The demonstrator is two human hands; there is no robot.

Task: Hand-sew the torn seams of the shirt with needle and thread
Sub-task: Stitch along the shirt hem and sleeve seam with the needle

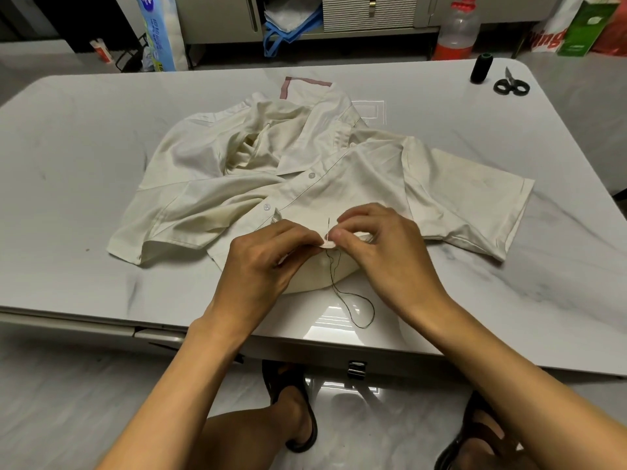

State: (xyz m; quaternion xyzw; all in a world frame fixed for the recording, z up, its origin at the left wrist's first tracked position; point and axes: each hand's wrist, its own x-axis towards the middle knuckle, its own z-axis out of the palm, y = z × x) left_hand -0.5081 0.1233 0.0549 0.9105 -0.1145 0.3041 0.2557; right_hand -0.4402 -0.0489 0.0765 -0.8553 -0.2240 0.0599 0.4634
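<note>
A cream short-sleeved shirt (305, 171) lies crumpled on the white table (84, 147). My left hand (268, 262) pinches a folded edge of the shirt's hem near the table's front. My right hand (383, 245) pinches the same fold from the right, its fingertips at a thin needle (328, 228) that stands up out of the cloth. Dark thread (353, 307) hangs from the fold and loops on the table below my hands.
A black thread spool (481, 67) and black-handled scissors (511, 83) sit at the table's far right corner. Behind the table are a cabinet, a plastic bottle (456, 28) and bags on the floor. My sandalled feet show under the table's front edge.
</note>
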